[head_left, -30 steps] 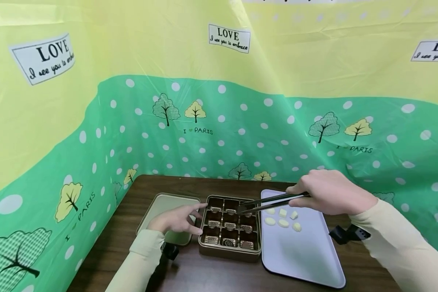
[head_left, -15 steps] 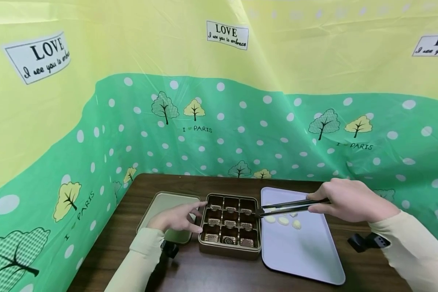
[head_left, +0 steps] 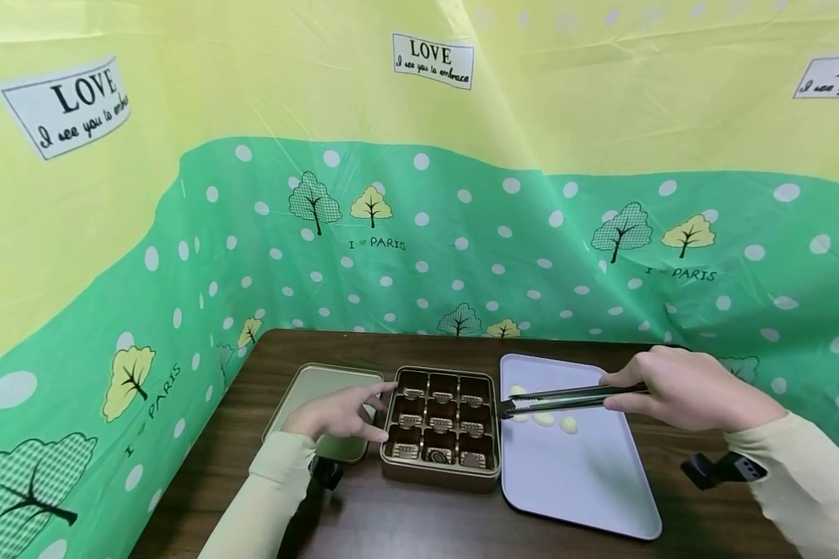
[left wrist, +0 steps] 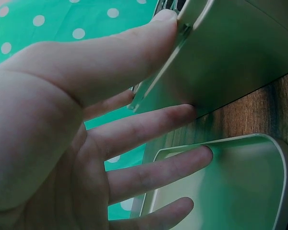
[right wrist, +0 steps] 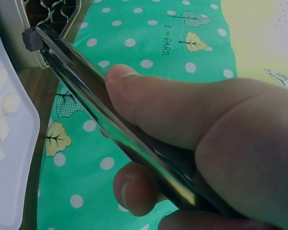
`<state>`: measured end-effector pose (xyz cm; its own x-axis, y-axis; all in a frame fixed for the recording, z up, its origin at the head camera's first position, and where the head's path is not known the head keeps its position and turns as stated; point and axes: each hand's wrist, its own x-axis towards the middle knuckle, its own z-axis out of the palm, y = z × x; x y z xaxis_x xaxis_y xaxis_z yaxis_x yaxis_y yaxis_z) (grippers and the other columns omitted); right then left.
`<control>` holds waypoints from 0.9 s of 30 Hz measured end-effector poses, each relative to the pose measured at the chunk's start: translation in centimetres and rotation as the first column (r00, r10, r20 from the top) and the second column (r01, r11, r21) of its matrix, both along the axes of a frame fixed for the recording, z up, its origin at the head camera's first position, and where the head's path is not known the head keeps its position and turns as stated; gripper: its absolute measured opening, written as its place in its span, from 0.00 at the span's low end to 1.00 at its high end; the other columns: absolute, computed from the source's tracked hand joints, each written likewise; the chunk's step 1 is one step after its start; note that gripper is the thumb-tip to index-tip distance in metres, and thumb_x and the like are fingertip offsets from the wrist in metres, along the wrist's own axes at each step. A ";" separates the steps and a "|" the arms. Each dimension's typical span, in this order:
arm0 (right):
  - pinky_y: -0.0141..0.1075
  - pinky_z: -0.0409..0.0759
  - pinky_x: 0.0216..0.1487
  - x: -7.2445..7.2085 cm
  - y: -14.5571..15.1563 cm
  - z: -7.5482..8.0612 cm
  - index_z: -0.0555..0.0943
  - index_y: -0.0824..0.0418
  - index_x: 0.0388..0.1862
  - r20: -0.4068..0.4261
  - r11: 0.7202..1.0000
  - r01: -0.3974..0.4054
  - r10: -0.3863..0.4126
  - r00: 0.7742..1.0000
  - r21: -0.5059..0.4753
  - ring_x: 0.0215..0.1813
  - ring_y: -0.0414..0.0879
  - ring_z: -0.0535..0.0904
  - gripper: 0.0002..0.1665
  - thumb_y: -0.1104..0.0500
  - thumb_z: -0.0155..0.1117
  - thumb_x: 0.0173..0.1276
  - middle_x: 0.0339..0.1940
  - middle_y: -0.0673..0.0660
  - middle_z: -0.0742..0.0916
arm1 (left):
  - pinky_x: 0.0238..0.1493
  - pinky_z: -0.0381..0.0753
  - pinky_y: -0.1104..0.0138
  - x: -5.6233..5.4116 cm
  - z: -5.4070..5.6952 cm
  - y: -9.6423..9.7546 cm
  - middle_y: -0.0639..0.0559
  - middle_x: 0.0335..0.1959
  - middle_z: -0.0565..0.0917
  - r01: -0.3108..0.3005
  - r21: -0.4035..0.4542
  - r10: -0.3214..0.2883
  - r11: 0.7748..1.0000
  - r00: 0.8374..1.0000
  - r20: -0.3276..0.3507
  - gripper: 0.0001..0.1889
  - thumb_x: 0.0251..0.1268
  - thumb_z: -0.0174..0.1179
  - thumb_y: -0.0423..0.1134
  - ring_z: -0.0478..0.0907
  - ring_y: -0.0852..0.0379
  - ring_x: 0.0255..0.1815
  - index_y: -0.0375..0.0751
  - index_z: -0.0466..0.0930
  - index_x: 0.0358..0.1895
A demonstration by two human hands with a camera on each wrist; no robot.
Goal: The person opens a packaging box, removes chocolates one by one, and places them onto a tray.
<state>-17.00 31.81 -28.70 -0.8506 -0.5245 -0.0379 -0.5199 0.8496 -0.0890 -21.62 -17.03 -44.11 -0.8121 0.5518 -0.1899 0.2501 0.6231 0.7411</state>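
Note:
My right hand [head_left: 688,388] grips black metal tongs [head_left: 566,400] over the lavender tray. A small dark brown chocolate piece [right wrist: 32,39] sits between the tong tips, beside the right rim of the divided tin [head_left: 440,473]. Gold-dark chocolates [head_left: 439,454] lie in the tin's grid of compartments. My left hand [head_left: 335,415] is at the tin's left side with fingers spread. Its thumb [left wrist: 149,43] touches the tin's rim, and the lower fingers stretch over the tin lid [left wrist: 221,182].
The lavender tray [head_left: 573,489] stands close to the tin's right side, with several small cream-white pieces [right wrist: 9,103] on it, partly covered by the tongs in the head view. Left of the tin lies its lid [head_left: 308,388]. A polka-dot curtain [head_left: 419,272] hangs behind the brown table [head_left: 363,516].
My right hand and the tongs have moved right, from above the tin's back right compartments to beside its right rim. The left hand stays at the tin's left side.

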 end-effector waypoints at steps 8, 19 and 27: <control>0.32 0.65 0.21 0.0 0.5 -0.5 0.93 0.48 0.51 0.015 1.000 0.013 -0.013 1.000 -0.008 0.27 0.29 0.72 0.24 0.35 0.72 0.67 0.51 0.50 0.93 | 0.53 0.84 0.55 0.1 0.0 0.0 0.44 0.64 0.83 0.000 -0.011 0.000 1.000 1.000 0.005 0.50 0.62 0.77 0.44 0.84 0.47 0.53 0.47 0.57 0.85; 0.33 0.67 0.24 -0.4 1.2 -2.8 0.94 0.46 0.46 0.034 1.000 0.004 -0.004 0.999 0.001 0.30 0.31 0.71 0.18 0.38 0.74 0.66 0.44 0.47 0.93 | 0.53 0.84 0.53 -0.1 -0.1 0.2 0.43 0.64 0.82 -0.003 -0.003 0.003 1.000 1.000 0.007 0.50 0.62 0.77 0.43 0.84 0.45 0.54 0.47 0.57 0.84; 0.37 0.72 0.28 -0.7 1.7 -3.4 0.94 0.46 0.46 0.060 0.999 0.039 -0.041 0.997 0.036 0.39 0.37 0.82 0.21 0.34 0.74 0.65 0.47 0.48 0.93 | 0.53 0.84 0.53 -0.1 0.0 0.1 0.44 0.64 0.82 -0.002 -0.008 0.002 1.000 1.000 0.005 0.50 0.62 0.77 0.43 0.84 0.47 0.53 0.46 0.57 0.85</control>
